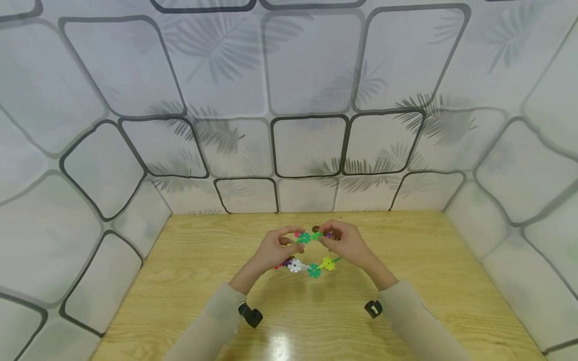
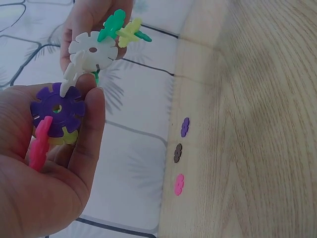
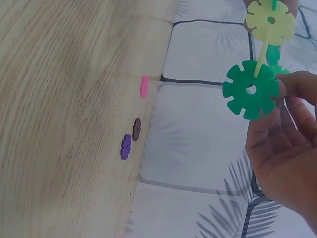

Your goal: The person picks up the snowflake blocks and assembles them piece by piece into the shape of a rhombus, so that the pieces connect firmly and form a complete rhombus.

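Both your left hand (image 1: pixel 273 249) and right hand (image 1: pixel 346 244) pinch the chain (image 1: pixel 313 271) at lower middle; hard tugs could split it.

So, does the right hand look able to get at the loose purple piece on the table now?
Probably yes: nothing visible blocks the right hand from the purple piece on the table. But the hand pinches the chain, so it may need to let go first.

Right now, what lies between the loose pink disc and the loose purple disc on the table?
A brown disc lies between the loose pink disc and the loose purple disc; both wrist views show it.
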Demonstrator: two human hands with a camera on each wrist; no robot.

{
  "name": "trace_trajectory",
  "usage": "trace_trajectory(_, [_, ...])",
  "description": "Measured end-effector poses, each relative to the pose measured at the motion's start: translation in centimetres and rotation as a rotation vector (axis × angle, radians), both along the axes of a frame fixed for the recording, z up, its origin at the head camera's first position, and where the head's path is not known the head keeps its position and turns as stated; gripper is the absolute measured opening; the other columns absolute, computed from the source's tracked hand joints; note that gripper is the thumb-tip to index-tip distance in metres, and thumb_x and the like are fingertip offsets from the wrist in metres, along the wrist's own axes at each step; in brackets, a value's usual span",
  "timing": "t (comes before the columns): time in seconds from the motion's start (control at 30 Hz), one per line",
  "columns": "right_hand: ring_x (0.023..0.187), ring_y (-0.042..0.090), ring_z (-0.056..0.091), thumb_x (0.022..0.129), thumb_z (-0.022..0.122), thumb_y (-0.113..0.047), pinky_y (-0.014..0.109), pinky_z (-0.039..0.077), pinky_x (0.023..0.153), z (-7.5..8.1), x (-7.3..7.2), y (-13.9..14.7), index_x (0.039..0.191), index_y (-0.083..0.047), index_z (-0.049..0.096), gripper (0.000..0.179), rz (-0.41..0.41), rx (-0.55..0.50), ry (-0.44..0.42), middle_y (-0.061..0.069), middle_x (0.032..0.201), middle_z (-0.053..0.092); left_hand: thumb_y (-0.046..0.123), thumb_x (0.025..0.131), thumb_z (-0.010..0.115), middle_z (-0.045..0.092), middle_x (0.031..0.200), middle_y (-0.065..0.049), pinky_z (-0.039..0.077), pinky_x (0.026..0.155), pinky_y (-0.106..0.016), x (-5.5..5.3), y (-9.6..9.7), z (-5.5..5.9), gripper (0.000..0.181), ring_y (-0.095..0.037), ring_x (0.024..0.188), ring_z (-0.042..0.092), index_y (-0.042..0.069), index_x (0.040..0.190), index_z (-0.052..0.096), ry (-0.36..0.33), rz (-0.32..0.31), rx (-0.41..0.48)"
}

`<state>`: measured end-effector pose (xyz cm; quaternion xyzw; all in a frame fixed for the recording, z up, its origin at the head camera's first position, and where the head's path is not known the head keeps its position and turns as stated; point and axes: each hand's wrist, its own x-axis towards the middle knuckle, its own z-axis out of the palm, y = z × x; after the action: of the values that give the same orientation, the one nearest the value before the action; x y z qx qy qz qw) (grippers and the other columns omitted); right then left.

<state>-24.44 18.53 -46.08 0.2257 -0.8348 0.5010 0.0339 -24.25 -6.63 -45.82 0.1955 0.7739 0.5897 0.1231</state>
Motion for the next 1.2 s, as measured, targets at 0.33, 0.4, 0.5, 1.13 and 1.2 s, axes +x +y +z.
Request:
trace_trajectory(0.33, [0.063,0.007,0.057,0.098,0.074,-0.010,0.023,0.049,0.055,0.37,0.27,-0.08,0.110,-0.007,0.075,0.012,-0.002,-0.006,-0.011,0.012,0.089,0.072,0.013,0.102,0.071,0.081,0.095,-0.018,0.030,0.045,-0.020,-0.02,0.02,-0.02,0.040,-0.005,0.042,0.028,0.015,0.142,0.066,0.002,0.000,0.000])
trace_trajectory(0.4, [0.062,0.007,0.057,0.098,0.074,-0.009,0.023,0.049,0.055,0.39,0.24,-0.08,0.109,-0.006,0.075,0.012,0.000,-0.012,-0.007,0.012,0.089,0.072,0.014,0.102,0.071,0.081,0.095,-0.019,0.030,0.045,-0.020,-0.04,0.04,0.00,0.041,-0.005,0.042,0.028,0.015,0.142,0.065,0.001,-0.001,0.004])
trace_trajectory(0.5, [0.062,0.007,0.057,0.098,0.074,-0.008,0.023,0.049,0.055,0.47,0.23,-0.10,0.109,-0.007,0.075,0.011,0.004,-0.015,-0.003,0.010,0.088,0.072,0.014,0.102,0.071,0.081,0.094,-0.018,0.031,0.046,-0.021,-0.09,0.06,0.00,0.041,-0.005,0.042,0.030,0.015,0.142,0.065,-0.007,0.003,0.006])
trace_trajectory(1.13, [0.062,0.008,0.058,0.099,0.074,-0.009,0.024,0.053,0.056,0.08,-0.07,-0.29,0.109,-0.008,0.074,0.010,-0.003,-0.033,-0.010,0.010,0.088,0.072,0.015,0.102,0.070,0.081,0.095,-0.016,0.032,0.047,-0.021,-0.17,0.13,-0.01,0.042,-0.006,0.043,0.033,0.015,0.144,0.063,-0.008,0.014,0.017])
trace_trajectory(1.2, [0.062,0.008,0.059,0.099,0.074,-0.010,0.024,0.054,0.057,0.07,-0.07,-0.37,0.109,-0.008,0.074,0.010,-0.008,-0.039,-0.014,0.009,0.089,0.072,0.015,0.103,0.070,0.081,0.096,-0.017,0.032,0.047,-0.021,-0.17,0.12,-0.05,0.042,-0.006,0.043,0.031,0.015,0.144,0.063,-0.005,0.016,0.023])
